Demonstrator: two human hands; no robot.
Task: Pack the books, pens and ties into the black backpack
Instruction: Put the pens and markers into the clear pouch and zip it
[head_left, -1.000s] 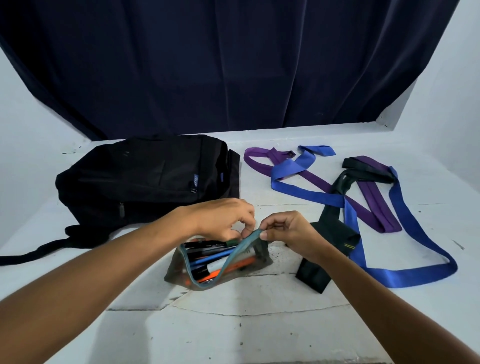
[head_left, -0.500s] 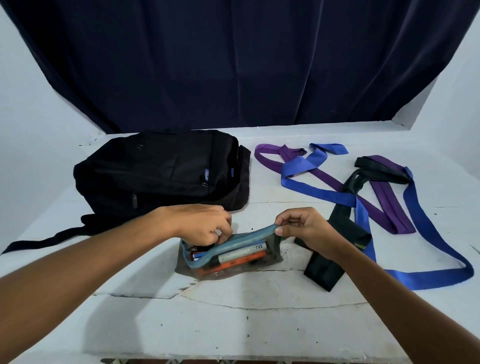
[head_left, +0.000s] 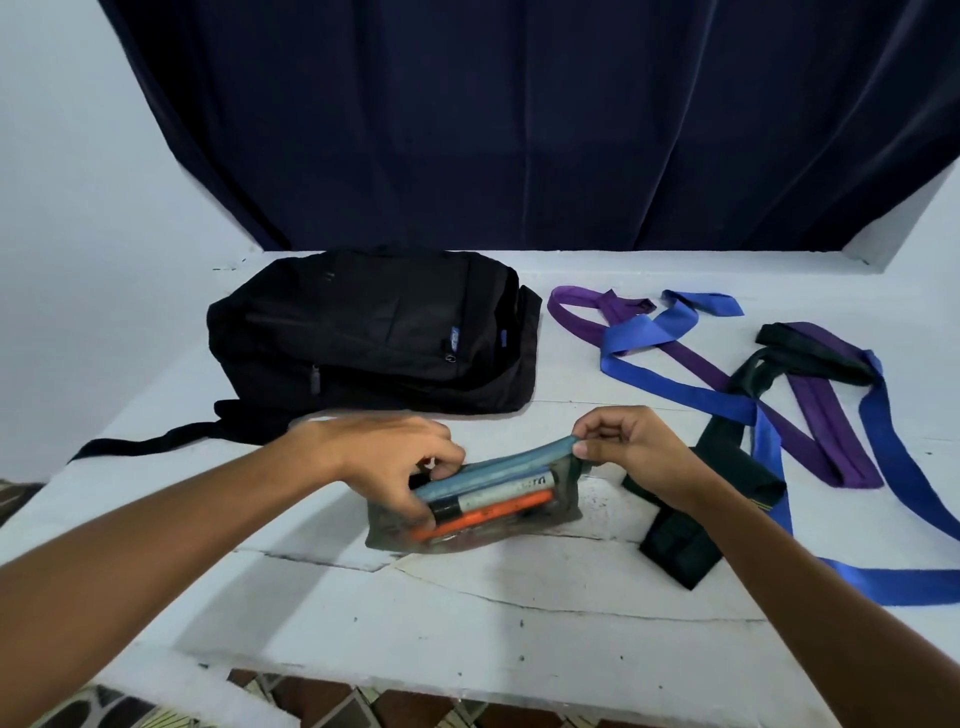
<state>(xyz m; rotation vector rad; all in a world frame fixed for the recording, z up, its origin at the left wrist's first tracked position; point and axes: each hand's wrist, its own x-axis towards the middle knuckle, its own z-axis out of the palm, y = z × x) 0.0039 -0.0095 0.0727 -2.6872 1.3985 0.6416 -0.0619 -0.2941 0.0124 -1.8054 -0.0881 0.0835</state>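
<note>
Head view shows us closing the pen pouch (head_left: 483, 504) at lower centre, left hand (head_left: 395, 462) pinching its zipper end, right hand (head_left: 628, 447) gripping the other corner; next it goes into the black backpack (head_left: 363, 332) behind.

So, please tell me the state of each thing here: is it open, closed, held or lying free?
Pencil case: on the table, zip nearly closed, pens visible inside.
Left hand: grips the case's left end at the zip.
Right hand: pinches the zip's right end.
Backpack: lying flat, appears closed.
Ties: loose on the table, unpacked.
</note>
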